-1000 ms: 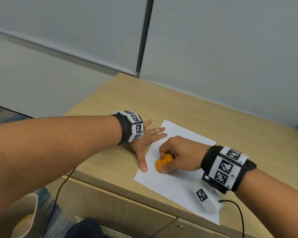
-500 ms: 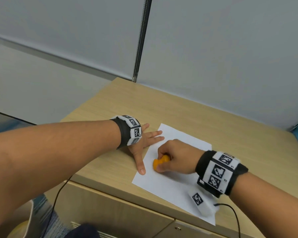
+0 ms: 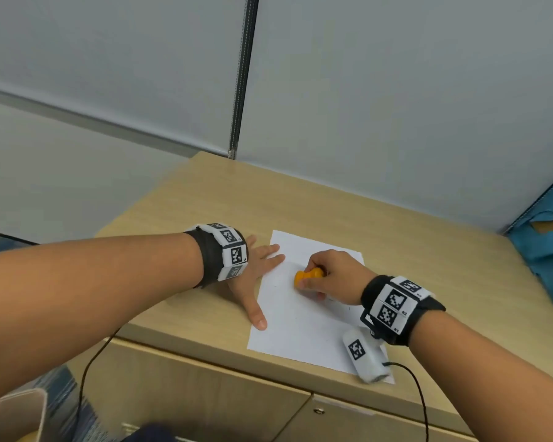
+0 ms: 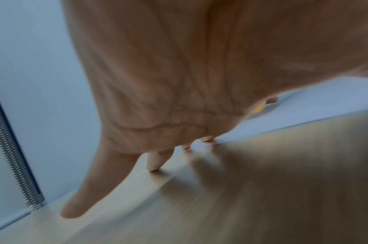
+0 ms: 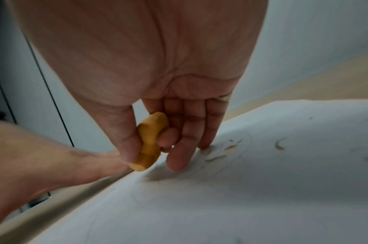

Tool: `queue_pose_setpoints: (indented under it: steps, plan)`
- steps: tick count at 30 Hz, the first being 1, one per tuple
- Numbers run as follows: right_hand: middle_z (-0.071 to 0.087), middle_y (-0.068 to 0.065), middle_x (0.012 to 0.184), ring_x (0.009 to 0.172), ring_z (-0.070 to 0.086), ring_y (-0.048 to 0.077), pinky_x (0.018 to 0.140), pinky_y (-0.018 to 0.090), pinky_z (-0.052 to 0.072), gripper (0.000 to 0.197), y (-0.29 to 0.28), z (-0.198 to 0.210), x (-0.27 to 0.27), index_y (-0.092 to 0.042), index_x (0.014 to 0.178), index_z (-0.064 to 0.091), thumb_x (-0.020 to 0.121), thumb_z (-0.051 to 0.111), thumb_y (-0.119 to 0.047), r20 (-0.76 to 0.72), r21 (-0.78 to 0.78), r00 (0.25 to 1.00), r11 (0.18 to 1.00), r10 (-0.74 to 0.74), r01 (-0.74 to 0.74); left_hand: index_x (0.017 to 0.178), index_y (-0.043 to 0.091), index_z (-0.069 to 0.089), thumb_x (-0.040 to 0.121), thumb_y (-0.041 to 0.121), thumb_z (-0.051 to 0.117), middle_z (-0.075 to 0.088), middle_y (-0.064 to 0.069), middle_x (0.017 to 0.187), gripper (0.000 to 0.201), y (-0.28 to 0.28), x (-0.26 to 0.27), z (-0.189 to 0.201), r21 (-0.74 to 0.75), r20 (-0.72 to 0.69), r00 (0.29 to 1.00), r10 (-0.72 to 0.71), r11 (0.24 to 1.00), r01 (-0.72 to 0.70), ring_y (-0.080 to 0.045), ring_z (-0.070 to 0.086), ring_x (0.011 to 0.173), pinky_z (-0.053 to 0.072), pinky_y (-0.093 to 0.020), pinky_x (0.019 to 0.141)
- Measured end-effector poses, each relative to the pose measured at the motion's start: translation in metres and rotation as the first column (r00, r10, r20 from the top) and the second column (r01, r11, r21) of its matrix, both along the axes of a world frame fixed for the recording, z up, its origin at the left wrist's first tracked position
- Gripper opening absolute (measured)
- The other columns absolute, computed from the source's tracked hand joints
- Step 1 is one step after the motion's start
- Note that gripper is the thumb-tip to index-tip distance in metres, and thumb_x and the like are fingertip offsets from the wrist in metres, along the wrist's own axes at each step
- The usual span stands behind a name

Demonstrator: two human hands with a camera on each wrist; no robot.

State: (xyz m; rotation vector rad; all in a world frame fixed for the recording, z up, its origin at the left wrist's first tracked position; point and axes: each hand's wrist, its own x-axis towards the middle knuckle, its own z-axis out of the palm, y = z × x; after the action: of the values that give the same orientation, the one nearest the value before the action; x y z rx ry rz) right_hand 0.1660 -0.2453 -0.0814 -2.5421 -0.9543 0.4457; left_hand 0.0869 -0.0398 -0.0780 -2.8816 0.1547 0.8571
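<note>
Pinches eraser (image 3: pixel 307 275) between thumb and forefinger of right hand (image 3: pixel 336 275), tilted, low over upper middle of paper (image 3: pixel 300 327), beside grey crumbs (image 5: pixel 280 146). Presses left hand (image 3: pixel 253 277) flat, fingers straight and spread, on desk (image 3: pixel 396 224) and paper's left edge.

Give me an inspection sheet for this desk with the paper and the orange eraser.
Surface: light wooden desk.
Job's things: white paper lying flat; orange eraser tilted, tip down toward it.
Clutter: eraser crumbs on the paper; white tagged block at its near corner.
Hands: left hand flat, fingertips on the paper's edge; right hand pinches the eraser.
Cables: black cable from the block; second cable under the left arm.
Surroundings: grey wall panels; blue wrapping at right.
</note>
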Motion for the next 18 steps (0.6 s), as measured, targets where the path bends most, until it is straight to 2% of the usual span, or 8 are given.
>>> queue_pose_setpoints:
  steps: [3,6,9,10,12,14,16,18]
  plan:
    - [0.069,-0.004,0.074,0.074,0.064,0.015,0.070,0.028,0.050,0.029,0.001,0.000,0.001,-0.011,0.091,0.069,0.087,0.076,-0.039,0.008,-0.012,1.000,1.000,0.008,-0.008,0.155,0.033,-0.021,0.059,0.094,0.055,-0.021,0.004,0.165,0.137,-0.006,-0.014,0.004,-0.024,0.017,1.000,0.020,1.000,-0.020,-0.035,-0.015,0.151,0.001,-0.057,0.118]
    - [0.073,-0.001,0.078,0.071,0.065,0.011,0.073,0.029,0.053,0.029,0.002,-0.001,0.000,-0.015,0.088,0.069,0.084,0.078,-0.043,-0.035,-0.010,0.998,0.998,0.059,-0.059,0.157,0.034,-0.015,0.074,0.088,0.049,-0.001,-0.002,0.166,0.117,0.001,-0.018,0.012,-0.090,0.090,0.995,0.047,0.995,-0.039,-0.028,-0.002,0.152,0.009,-0.052,0.118]
    - [0.069,-0.006,0.075,0.066,0.063,0.009,0.069,0.027,0.052,0.025,0.001,-0.002,-0.001,-0.018,0.087,0.069,0.084,0.079,-0.041,-0.052,0.015,0.996,0.997,0.075,-0.075,0.157,0.036,-0.012,0.076,0.085,0.050,0.013,-0.005,0.161,0.113,0.009,-0.010,0.011,-0.103,0.161,0.985,0.057,0.994,-0.041,-0.026,0.010,0.148,0.015,-0.049,0.116]
    - [0.069,-0.006,0.074,0.064,0.063,0.009,0.070,0.029,0.053,0.025,0.001,-0.002,-0.001,-0.018,0.087,0.069,0.084,0.080,-0.040,-0.055,0.038,0.996,0.997,0.075,-0.073,0.157,0.037,-0.011,0.074,0.087,0.051,0.012,-0.003,0.161,0.115,0.011,-0.006,0.009,-0.099,0.173,0.983,0.062,0.994,-0.046,-0.026,0.010,0.148,0.015,-0.050,0.115]
    - [0.070,0.004,0.074,0.061,0.062,0.012,0.071,0.034,0.054,0.025,0.002,-0.002,0.000,-0.017,0.087,0.068,0.084,0.080,-0.038,-0.059,0.099,0.997,0.994,0.056,-0.050,0.157,0.038,-0.010,0.070,0.087,0.056,0.002,0.000,0.165,0.120,0.012,0.003,0.007,-0.107,0.169,0.983,0.068,0.993,-0.050,-0.026,0.000,0.151,0.010,-0.053,0.117]
    - [0.069,0.011,0.079,0.059,0.062,0.013,0.062,0.029,0.053,0.029,0.004,0.000,0.001,-0.011,0.089,0.067,0.085,0.080,-0.037,-0.054,0.156,0.998,0.988,0.016,-0.007,0.156,0.040,-0.012,0.066,0.087,0.060,-0.016,0.004,0.166,0.124,0.010,0.011,0.006,-0.106,0.133,0.990,0.036,0.994,-0.022,-0.025,-0.014,0.152,0.000,-0.055,0.118]
    - [0.065,0.007,0.078,0.057,0.062,0.012,0.054,0.025,0.051,0.034,0.007,0.004,0.004,-0.008,0.093,0.067,0.086,0.079,-0.039,-0.056,0.151,0.998,0.988,-0.019,0.027,0.154,0.043,-0.017,0.064,0.089,0.060,-0.027,0.008,0.163,0.127,0.008,0.018,0.002,-0.057,0.086,0.996,-0.031,0.998,0.036,-0.025,-0.023,0.150,-0.005,-0.059,0.116]
    - [0.063,0.002,0.075,0.057,0.061,0.011,0.054,0.026,0.050,0.035,0.011,0.007,0.005,-0.008,0.095,0.067,0.086,0.078,-0.040,-0.088,0.088,0.996,0.996,-0.016,0.023,0.152,0.044,-0.022,0.065,0.089,0.059,-0.032,0.010,0.160,0.127,0.007,0.022,-0.004,-0.023,0.042,0.997,-0.065,0.998,0.066,-0.026,-0.027,0.148,-0.005,-0.063,0.114]
